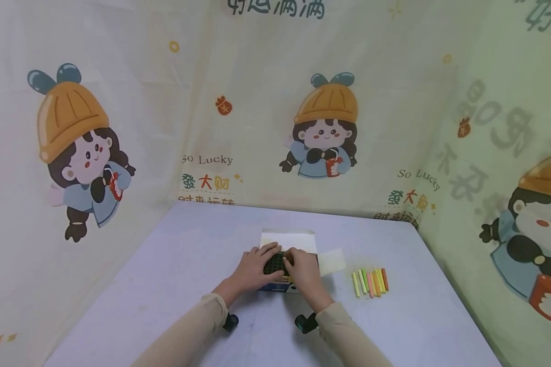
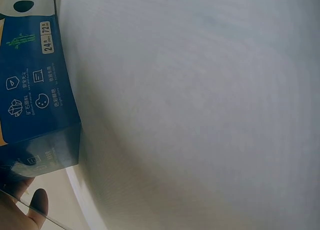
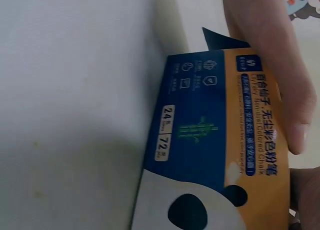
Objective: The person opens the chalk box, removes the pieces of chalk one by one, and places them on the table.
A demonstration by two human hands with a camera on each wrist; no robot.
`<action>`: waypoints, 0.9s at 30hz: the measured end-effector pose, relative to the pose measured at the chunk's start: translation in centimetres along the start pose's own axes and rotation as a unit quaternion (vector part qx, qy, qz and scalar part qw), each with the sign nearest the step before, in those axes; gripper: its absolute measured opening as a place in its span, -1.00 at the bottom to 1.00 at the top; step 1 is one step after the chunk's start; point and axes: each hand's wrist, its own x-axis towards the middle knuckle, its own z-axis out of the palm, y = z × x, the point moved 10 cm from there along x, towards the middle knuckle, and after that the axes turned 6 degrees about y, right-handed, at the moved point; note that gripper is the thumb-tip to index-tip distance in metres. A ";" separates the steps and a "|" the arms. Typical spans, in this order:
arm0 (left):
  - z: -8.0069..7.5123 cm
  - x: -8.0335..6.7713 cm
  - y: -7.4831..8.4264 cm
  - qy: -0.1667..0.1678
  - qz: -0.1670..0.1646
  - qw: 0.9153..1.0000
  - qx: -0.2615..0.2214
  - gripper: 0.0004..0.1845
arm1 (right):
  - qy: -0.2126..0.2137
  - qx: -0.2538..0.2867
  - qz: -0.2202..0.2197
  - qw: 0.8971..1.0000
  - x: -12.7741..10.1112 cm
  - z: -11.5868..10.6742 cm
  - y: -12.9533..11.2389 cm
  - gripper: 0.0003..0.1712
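An opened chalk box (image 1: 280, 287), blue and orange with a panda print, lies on the table with its front towards me. Inside it sits a black tray (image 1: 274, 264) with rows of holes. My left hand (image 1: 252, 268) holds the box at its left side, fingers over the back and thumb along the front. Above the tray's right part, the fingers of my right hand (image 1: 303, 269) pinch a small pale piece, seemingly a chalk stick (image 1: 284, 259), mostly hidden by the fingers. In the right wrist view a finger (image 3: 299, 135) hangs beside the box's printed front.
Several coloured chalk sticks (image 1: 370, 283) lie in a row right of the box. The box's white lid flap (image 1: 289, 239) stands open behind, and a pale side flap (image 1: 332, 261) sticks out right. A printed cloth (image 1: 257, 127) hangs around the white table (image 1: 202, 239).
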 end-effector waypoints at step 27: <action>-0.3 0.0 0.1 0.008 0.002 1.000 0.003 -0.14 | 0.008 -0.073 -0.027 0.997 0.3 -0.1 -0.6 -0.82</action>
